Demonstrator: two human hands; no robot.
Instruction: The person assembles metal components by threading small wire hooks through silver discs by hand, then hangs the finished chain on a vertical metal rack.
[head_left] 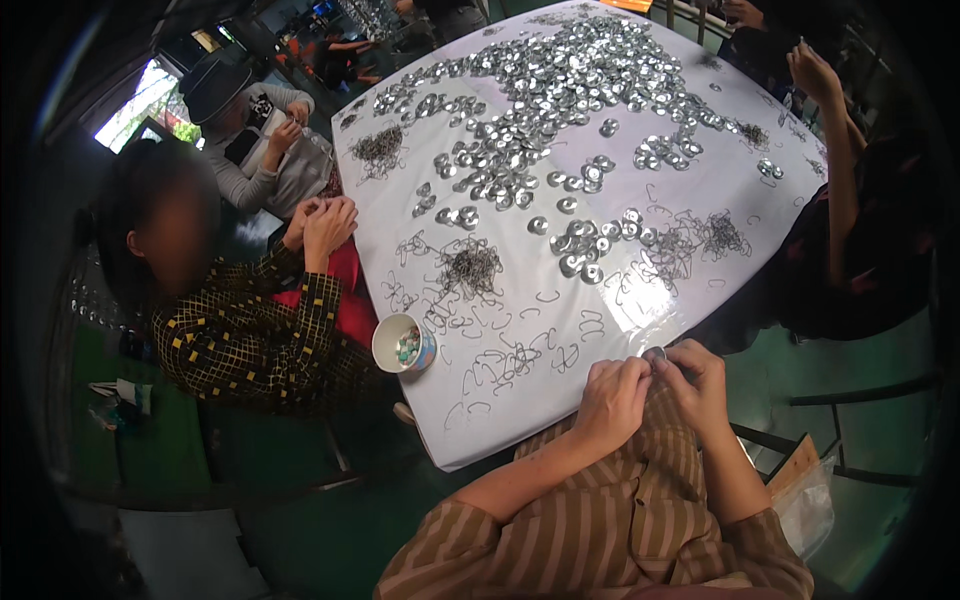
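Observation:
At the table's near edge, my left hand and my right hand meet with fingertips pinched together. Between them shows the rim of a small silver metal disc; the fingers cover most of it. Whether a wire piece is also in the grip cannot be made out. Just beyond my hands lie loose bent wire hooks and a cluster of silver discs with dark centres. A denser heap of wire hooks sits left of that cluster.
A large spread of discs covers the far part of the white table. A paper cup with small pieces inside stands at the left edge. People sit along the left and right, their hands raised near the table.

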